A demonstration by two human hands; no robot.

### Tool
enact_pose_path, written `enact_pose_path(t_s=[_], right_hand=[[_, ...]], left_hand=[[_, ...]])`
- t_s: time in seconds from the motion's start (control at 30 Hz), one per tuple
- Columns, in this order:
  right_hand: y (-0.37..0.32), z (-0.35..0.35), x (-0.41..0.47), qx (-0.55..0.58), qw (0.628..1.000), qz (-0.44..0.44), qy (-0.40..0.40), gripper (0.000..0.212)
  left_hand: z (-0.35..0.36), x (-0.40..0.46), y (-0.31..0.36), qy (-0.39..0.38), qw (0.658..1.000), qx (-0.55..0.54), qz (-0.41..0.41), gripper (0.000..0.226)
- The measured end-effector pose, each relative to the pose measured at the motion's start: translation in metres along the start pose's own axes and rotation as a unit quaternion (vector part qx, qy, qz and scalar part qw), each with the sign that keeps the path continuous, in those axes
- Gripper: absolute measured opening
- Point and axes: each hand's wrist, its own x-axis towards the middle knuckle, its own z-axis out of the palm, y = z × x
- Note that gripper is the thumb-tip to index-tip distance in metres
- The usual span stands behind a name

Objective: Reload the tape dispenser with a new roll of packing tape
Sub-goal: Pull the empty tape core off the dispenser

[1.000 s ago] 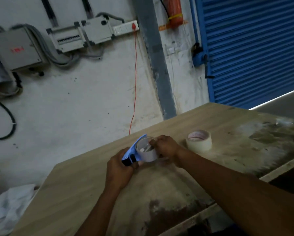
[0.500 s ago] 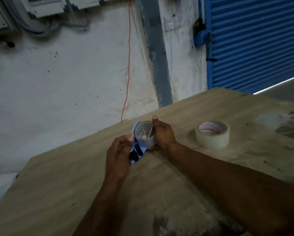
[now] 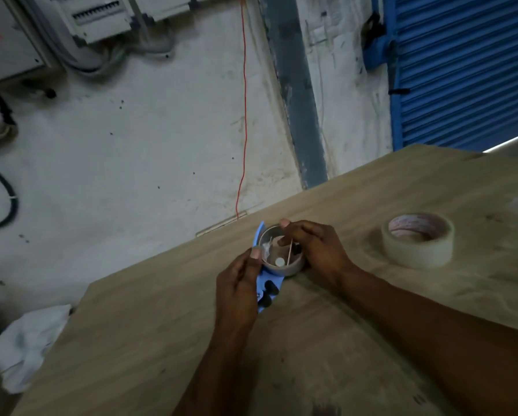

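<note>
Fingers point(image 3: 284, 232) of the right hand point(image 3: 317, 247) curl over the empty core point(image 3: 284, 265) at frame centre; the left hand point(image 3: 236, 280) grips the blue tape dispenser point(image 3: 266, 286). Right of them, the new roll point(image 3: 416, 244) lies on the desk point(image 3: 161, 340), likely light and stiff, best grasped around its rim.

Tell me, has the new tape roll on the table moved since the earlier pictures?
No. The new tape roll lies flat right of both hands as before, equally near the table's far edge; only the camera shifted.
</note>
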Motion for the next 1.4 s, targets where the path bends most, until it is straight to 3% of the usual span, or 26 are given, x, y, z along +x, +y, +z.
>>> enact_pose_path(t_s=[0.23, 0.43, 0.77, 0.9, 1.03, 1.13, 1.2, 1.33, 1.4], right_hand=[[0.005, -0.003, 0.008, 0.086, 0.994, 0.056, -0.029, 0.023], [-0.003, -0.008, 0.004, 0.121, 0.985, 0.101, -0.074, 0.021], [0.003, 0.016, -0.018, 0.19, 0.955, 0.177, -0.142, 0.058], [-0.003, 0.013, -0.017, 0.114, 0.969, 0.159, -0.152, 0.05], [-0.005, 0.004, -0.007, 0.104, 0.973, 0.163, -0.129, 0.06], [-0.008, -0.001, -0.006, 0.092, 0.976, 0.145, -0.136, 0.058], [-0.011, -0.002, -0.008, 0.009, 0.985, 0.089, -0.15, 0.069], [-0.009, 0.009, -0.018, -0.19, 0.968, -0.023, -0.161, 0.119], [-0.004, 0.016, -0.021, -0.239, 0.956, -0.088, -0.143, 0.126]], left_hand=[[-0.009, 0.007, -0.005, -0.003, 1.0, -0.015, 0.02, 0.037], [-0.018, 0.011, 0.002, 0.054, 0.997, -0.012, 0.049, 0.032], [-0.029, 0.016, 0.004, 0.204, 0.975, -0.063, 0.065, 0.041], [-0.041, 0.018, 0.005, 0.148, 0.985, 0.0, 0.092, 0.033], [-0.045, 0.015, 0.006, 0.063, 0.984, 0.096, 0.135, 0.037], [-0.041, 0.011, 0.005, 0.052, 0.98, 0.128, 0.144, 0.037], [-0.041, 0.01, 0.005, 0.056, 0.981, 0.126, 0.136, 0.041], [-0.037, 0.007, 0.005, 0.072, 0.983, 0.106, 0.134, 0.052], [-0.035, 0.008, 0.005, 0.091, 0.982, 0.1, 0.131, 0.052]])
